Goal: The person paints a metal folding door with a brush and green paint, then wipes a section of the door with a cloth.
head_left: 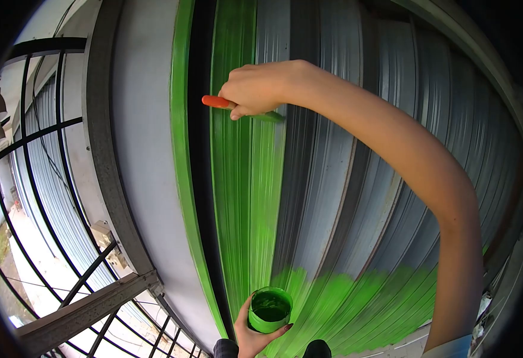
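Observation:
My right hand [254, 89] is closed around a paintbrush [215, 102] with an orange handle. Its green-coated bristle end points right, against the corrugated metal sheet [333, 155]. Low in the view, my left hand [251, 338] grips a round cup of green paint [270, 309] from its left side and underneath. The cup's mouth faces me, with dark green paint inside. Green paint covers the sheet's left ribs and a ragged band along its bottom; the ribs to the upper right are bare grey.
A green-painted edge strip [181, 119] runs beside a dark gap, left of the ribs. Further left come a pale wall panel [145, 119], a grey metal frame [109, 149] and a black barred gate [25, 143] with daylight behind. My knees show at the bottom edge.

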Action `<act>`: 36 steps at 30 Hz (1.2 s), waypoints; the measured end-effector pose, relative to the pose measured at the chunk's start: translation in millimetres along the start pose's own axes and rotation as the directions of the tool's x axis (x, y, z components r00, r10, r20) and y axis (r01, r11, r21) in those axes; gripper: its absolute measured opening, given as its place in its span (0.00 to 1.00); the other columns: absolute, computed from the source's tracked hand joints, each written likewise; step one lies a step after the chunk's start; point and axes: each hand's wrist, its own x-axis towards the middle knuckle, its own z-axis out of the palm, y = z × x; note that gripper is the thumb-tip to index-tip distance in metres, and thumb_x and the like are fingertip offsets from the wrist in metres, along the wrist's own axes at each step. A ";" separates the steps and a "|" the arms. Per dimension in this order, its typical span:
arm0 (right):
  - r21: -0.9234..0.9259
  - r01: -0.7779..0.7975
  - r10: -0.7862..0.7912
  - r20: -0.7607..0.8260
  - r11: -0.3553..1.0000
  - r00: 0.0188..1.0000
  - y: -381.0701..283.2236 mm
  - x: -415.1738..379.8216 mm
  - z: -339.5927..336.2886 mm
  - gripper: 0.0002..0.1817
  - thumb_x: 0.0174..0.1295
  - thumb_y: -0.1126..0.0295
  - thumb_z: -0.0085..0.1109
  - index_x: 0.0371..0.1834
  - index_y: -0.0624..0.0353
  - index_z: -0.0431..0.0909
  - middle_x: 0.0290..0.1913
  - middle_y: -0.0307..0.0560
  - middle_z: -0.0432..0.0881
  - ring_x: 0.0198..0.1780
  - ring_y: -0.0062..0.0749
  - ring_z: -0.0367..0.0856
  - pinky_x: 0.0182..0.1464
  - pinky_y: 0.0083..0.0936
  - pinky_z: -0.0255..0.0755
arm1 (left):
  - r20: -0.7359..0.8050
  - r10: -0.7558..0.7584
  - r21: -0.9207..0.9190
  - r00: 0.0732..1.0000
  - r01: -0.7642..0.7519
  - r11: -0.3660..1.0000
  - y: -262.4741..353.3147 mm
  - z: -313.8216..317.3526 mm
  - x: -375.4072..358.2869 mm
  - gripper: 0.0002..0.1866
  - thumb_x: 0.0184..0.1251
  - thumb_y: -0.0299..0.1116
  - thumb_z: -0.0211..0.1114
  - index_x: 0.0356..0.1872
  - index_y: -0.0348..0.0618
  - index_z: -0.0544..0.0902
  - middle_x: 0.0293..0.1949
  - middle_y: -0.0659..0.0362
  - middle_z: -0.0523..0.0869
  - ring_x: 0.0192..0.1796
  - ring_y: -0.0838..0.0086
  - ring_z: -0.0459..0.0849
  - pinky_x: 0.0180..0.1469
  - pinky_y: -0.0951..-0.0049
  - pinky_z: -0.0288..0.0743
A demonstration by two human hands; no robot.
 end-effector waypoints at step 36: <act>-0.116 -0.074 0.064 -0.086 0.991 0.994 -1.9 4.6 25.8 0.07 0.43 0.79 0.60 0.28 0.65 0.80 0.29 0.51 0.81 0.34 0.40 0.83 0.34 0.34 0.80 | -0.008 -0.009 0.049 1.000 0.009 0.999 11.9 -11.0 -11.7 0.46 0.29 0.38 0.83 0.55 0.30 0.70 0.43 0.52 0.83 0.47 0.68 0.83 0.53 0.68 0.75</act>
